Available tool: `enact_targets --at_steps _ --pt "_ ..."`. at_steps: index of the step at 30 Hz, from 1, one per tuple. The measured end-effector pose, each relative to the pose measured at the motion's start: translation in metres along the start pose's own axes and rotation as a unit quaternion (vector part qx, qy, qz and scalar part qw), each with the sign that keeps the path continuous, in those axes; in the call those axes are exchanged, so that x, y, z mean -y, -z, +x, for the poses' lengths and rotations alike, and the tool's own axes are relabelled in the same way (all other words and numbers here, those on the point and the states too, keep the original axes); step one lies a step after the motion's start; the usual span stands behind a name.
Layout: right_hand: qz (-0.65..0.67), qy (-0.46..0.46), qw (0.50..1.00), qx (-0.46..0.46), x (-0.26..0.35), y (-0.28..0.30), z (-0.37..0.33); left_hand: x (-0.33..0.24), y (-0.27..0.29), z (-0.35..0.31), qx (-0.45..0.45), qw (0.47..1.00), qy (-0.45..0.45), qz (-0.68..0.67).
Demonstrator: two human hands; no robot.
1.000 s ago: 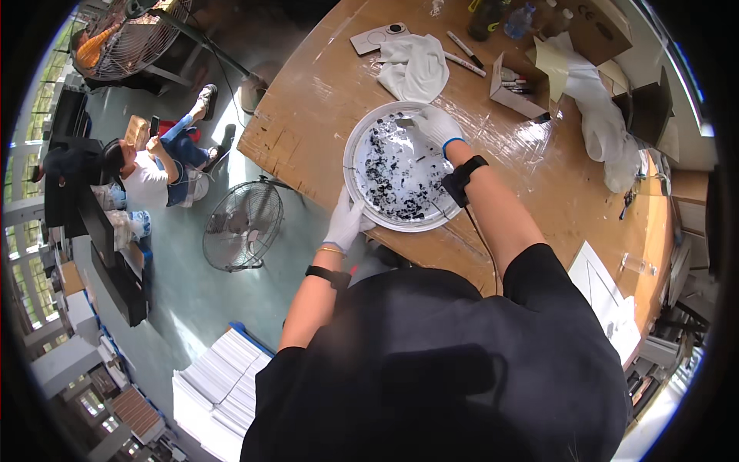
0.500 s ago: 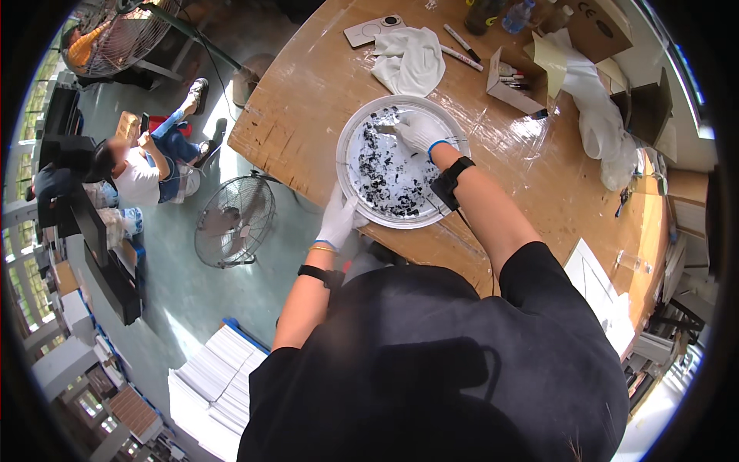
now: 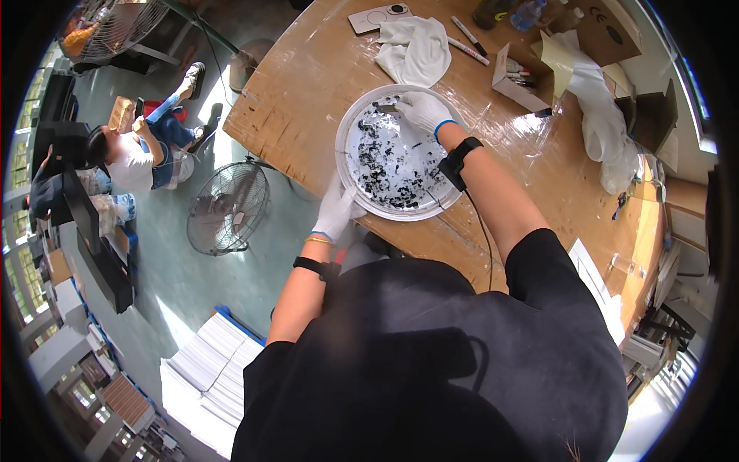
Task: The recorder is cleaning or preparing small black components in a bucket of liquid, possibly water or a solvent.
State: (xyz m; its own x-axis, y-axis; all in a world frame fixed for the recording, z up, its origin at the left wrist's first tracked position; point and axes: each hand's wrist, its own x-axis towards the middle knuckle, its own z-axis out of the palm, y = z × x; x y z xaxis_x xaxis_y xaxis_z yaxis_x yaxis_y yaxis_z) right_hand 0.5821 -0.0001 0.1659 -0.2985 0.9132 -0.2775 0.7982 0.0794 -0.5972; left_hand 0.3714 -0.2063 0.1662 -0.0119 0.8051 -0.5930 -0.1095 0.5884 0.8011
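Observation:
A round white tray with a raised rim lies at the table's near left edge, its floor strewn with black flakes. My left hand, in a white glove, is closed on the tray's near left rim; some of its fingers are hidden. Inside the tray, by the far rim, my gloved right hand grips a small flat scraper. The scraper's blade points left, over the flakes. Most of its handle is covered by my fingers.
Beyond the tray on the wooden table lie a white cloth, a phone and markers. An open box and plastic wrap are to the right. A floor fan and a seated person are at left.
My right hand has moved the scraper a little farther away, toward the tray's far rim. My left hand stays at the near left rim. The whole view has shifted slightly.

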Motion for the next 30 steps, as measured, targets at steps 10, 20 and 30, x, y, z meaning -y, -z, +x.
enact_targets --at_steps 10,20,30 --pt "-0.101 0.012 0.987 0.127 0.037 -0.007 -0.037 0.011 0.006 0.005 0.005 1.0 -0.01 0.005" --pt "-0.091 -0.017 0.992 0.08 -0.004 -0.009 -0.029 0.013 0.001 0.009 0.019 1.0 -0.012 -0.012" --pt "-0.067 -0.034 0.993 0.095 0.016 -0.012 -0.047 0.034 0.011 0.022 0.025 0.997 -0.065 0.021"
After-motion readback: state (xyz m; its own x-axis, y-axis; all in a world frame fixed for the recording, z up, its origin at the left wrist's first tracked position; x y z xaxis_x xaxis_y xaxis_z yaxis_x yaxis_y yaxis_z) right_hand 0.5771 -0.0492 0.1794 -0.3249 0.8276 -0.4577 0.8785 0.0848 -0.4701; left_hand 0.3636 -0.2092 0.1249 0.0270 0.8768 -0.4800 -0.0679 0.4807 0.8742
